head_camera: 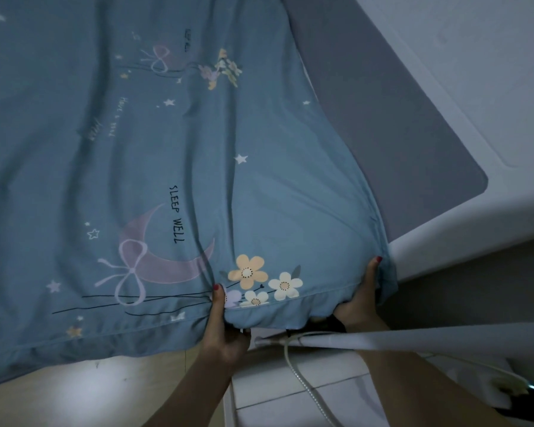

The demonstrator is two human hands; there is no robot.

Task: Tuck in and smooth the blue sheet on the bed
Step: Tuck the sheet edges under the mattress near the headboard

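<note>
The blue sheet (167, 149), printed with moons, stars, flowers and "SLEEP WELL", covers most of the bed. Its right part leaves the grey mattress (383, 134) bare. My left hand (225, 328) grips the sheet's near hem, thumb on top by the flower print, fingers underneath. My right hand (363, 300) grips the same hem at the sheet's near right corner, thumb lying along the fabric. Between my hands the hem is bunched and lifted, with folds running up the sheet.
A white bed frame (444, 241) runs along the right of the mattress, with a white wall (490, 72) behind. A white pole (413, 337) and a white cable (293, 371) cross below my hands. Pale floor tiles (290, 405) and a wooden surface (74, 392) lie underneath.
</note>
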